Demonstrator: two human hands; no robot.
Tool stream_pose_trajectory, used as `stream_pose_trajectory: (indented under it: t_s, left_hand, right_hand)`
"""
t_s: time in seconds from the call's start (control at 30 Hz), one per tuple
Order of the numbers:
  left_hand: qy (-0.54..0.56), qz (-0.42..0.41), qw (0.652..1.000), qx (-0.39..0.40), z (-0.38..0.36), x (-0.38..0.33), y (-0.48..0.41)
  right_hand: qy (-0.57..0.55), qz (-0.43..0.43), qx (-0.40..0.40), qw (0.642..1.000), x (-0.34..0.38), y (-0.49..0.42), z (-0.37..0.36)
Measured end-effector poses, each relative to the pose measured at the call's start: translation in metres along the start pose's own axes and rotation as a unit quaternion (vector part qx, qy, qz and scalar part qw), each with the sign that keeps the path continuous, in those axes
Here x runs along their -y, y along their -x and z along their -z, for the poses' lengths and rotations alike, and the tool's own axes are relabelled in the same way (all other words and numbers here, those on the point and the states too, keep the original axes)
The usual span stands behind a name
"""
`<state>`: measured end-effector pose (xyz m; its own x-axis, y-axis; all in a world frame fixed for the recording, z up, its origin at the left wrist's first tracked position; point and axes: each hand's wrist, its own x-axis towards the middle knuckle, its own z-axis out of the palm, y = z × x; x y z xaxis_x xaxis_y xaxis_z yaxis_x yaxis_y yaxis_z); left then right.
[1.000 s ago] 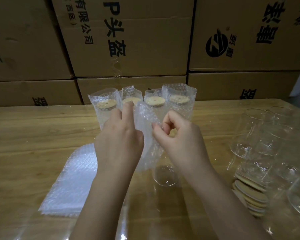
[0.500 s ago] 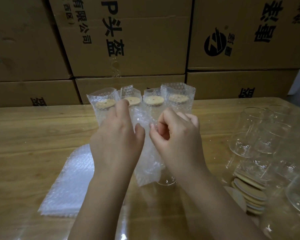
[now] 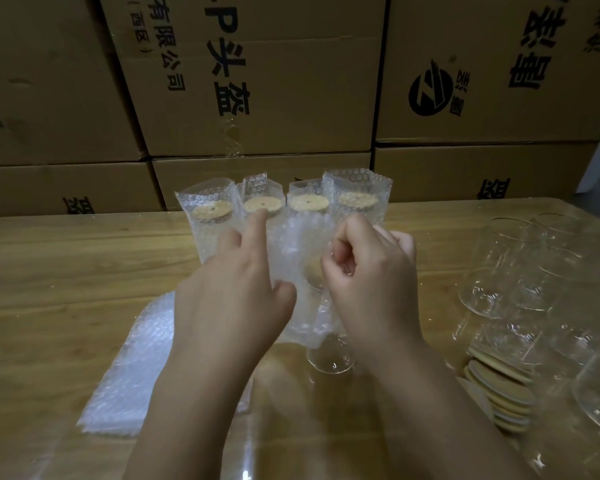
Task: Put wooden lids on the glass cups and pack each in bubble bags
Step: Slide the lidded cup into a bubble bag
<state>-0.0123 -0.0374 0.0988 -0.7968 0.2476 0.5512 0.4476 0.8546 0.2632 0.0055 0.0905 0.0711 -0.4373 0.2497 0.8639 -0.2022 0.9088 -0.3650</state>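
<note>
– Working the bubble bag (image 3: 298,271) between both hands, that's the picture: left hand (image 3: 232,299) wrapped round its side, thumb pressed into the wrap, right hand (image 3: 371,282) pinching the opposite edge with curled fingers.

– And the glass cup (image 3: 330,360)?

– Only its clear base shows, just below the bag. I can't tell whether it is partly inside the bag or merely standing behind it on the tabletop (image 3: 66,271).

– So where's the danger?

– Neither hand looks to be on the glass itself. If that cup stands free, a wrist or the bag dragging across it could topple it.

– Is the lid on?

– A tan patch shows through the wrap, possibly the wooden lid, but I can't be sure. If it sits loose, a crooked pull may knock it off.

– Look behind the cup: a row of four packed cups (image 3: 307,204), very near those fingertips.

– Yes, one forward jerk and they go down like skittles. To the cup's right, bare glasses (image 3: 534,271) crowd beside the stack of lids (image 3: 499,393); a swinging right forearm could clip them.

– And the spare bags (image 3: 129,368)?

– They lie flat to the cup's left, no risk that I can see.
</note>
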Motion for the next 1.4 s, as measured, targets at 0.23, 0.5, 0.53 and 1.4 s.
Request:
stream_pose_trajectory:
  t_s: [0.23,0.5,0.53,1.4]
  left_hand:
    - [0.076,0.062,0.993,-0.068,0.012,-0.005,-0.003]
    - [-0.002,0.030,0.989,-0.147,0.015,-0.004,-0.006]
    - [-0.008,0.031,0.992,-0.124,0.015,-0.003,-0.005]
    - [0.303,0.055,0.948,-0.085,-0.002,0.012,-0.013]
  right_hand:
    - [-0.042,-0.016,0.029,0.999,0.002,0.000,0.000]
    - [-0.006,0.015,-0.015,1.000,0.005,0.001,0.001]
    - [-0.003,0.018,-0.016,1.000,0.005,0.001,0.001]
    - [0.000,0.155,0.082,0.985,0.039,0.007,0.015]
